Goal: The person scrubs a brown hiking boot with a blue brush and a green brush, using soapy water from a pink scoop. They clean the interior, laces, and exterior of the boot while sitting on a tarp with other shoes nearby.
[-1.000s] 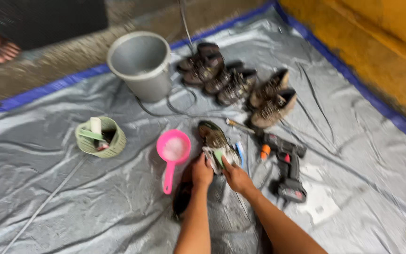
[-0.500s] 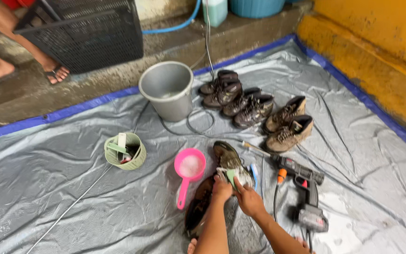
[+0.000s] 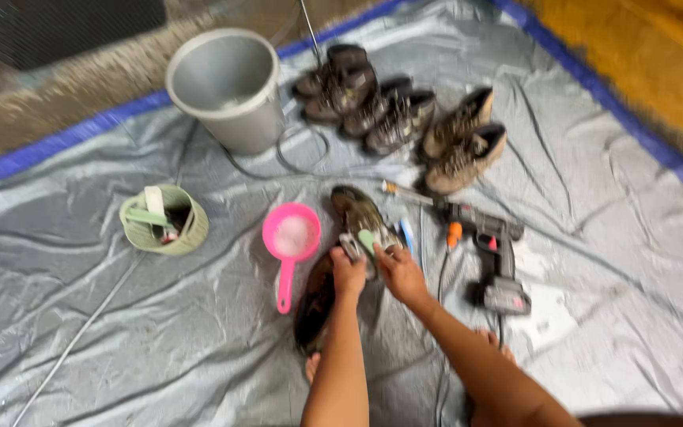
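Note:
My left hand (image 3: 347,274) grips the heel end of a muddy brown shoe (image 3: 360,213) that lies on the grey tarp (image 3: 160,332). My right hand (image 3: 399,273) is closed on a small green brush (image 3: 367,239) pressed against the same shoe. A second dark shoe (image 3: 315,304) lies under my left forearm. A pink scoop (image 3: 291,237) with a long handle sits just left of the shoe.
A grey bucket (image 3: 227,88) stands at the back, with several pairs of brown shoes (image 3: 405,119) to its right. A cordless drill (image 3: 493,257) lies right of my hands. A green bowl (image 3: 164,221) of small items sits at the left. A blue border (image 3: 57,142) edges the tarp.
The camera has tilted down and moved closer, so the crate and another person's feet left the view. Both hands stay on the shoe, the brush shifting slightly over it.

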